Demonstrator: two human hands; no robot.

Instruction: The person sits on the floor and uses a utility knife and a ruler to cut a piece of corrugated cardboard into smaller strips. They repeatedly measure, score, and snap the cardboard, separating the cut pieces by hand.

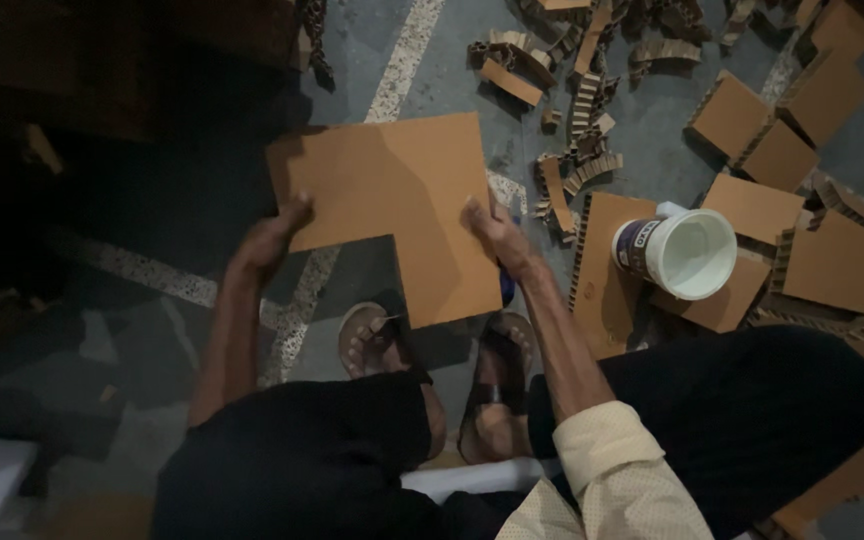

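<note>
Now the left hand (274,238) grips the left edge and the right hand (492,232) the right side of an L-shaped cardboard sheet (402,200), held over the floor (152,200) above the sandalled feet (372,338), near a white bucket (680,252) and cardboard scraps (577,130).

White plastic bucket (687,253) tipped on flat cardboard squares (752,205), right. Corrugated honeycomb strips (584,110) scattered on grey floor (642,130). Pale painted line (404,55) crosses floor.
</note>
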